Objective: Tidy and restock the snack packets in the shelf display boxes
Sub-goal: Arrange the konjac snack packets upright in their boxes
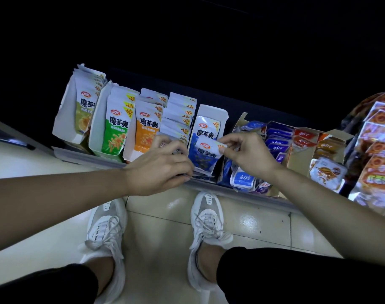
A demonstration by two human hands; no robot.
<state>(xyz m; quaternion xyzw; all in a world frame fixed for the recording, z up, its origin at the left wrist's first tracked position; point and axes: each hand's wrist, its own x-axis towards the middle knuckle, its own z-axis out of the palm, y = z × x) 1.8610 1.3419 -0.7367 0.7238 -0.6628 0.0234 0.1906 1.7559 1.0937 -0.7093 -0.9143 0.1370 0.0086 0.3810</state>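
Note:
A low shelf carries a row of white display boxes of snack packets: pale green, green, orange, a stack of white-topped packets and a blue box. My right hand pinches the top corner of a blue packet at the front of the blue box. My left hand curls over the front of the white-topped stack, its fingertips on packets that it mostly hides.
Right of the blue box stand brown cardboard boxes with blue, purple and orange packets, some loose. Larger orange bags hang at the far right. My white shoes stand on the tiled floor close under the shelf edge.

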